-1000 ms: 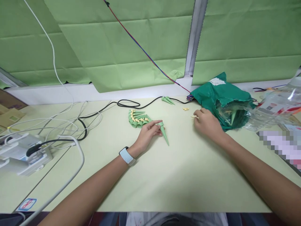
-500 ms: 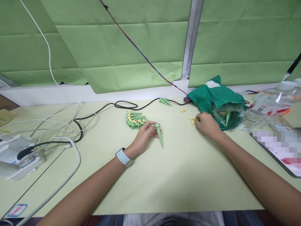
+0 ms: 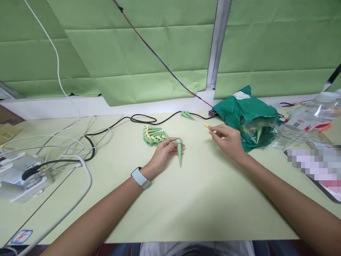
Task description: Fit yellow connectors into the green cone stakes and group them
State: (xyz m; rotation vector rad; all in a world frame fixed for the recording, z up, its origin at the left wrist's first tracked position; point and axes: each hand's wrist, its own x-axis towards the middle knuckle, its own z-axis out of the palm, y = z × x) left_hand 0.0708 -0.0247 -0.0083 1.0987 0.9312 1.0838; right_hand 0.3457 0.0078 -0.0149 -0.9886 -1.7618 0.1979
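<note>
My left hand (image 3: 166, 149) is closed on a green watering spike (image 3: 179, 154), gripping it near its wide collar with the tip pointing toward me. Between the thumb and fingertips of my right hand (image 3: 226, 140) is a small yellow plastic valve piece (image 3: 207, 129), mostly hidden by the fingers. Just beyond it lie a few more yellow pieces (image 3: 207, 124). Left of my left hand, several green spikes with yellow pieces fitted (image 3: 153, 137) are laid in a fan. Farther back, loose green spikes (image 3: 188, 115) rest on the table.
A torn green bag (image 3: 231, 106) with more spikes inside stands at the right, beside clear plastic bottles (image 3: 301, 121). A tablet-like flat object (image 3: 314, 170) lies at the right edge. White cables and a power strip (image 3: 25, 177) occupy the left; a black cable (image 3: 114, 122) runs along the back.
My right hand has moved left over the table with a yellow piece in its fingers. The spike in my left hand has turned slightly, its tip swinging left.
</note>
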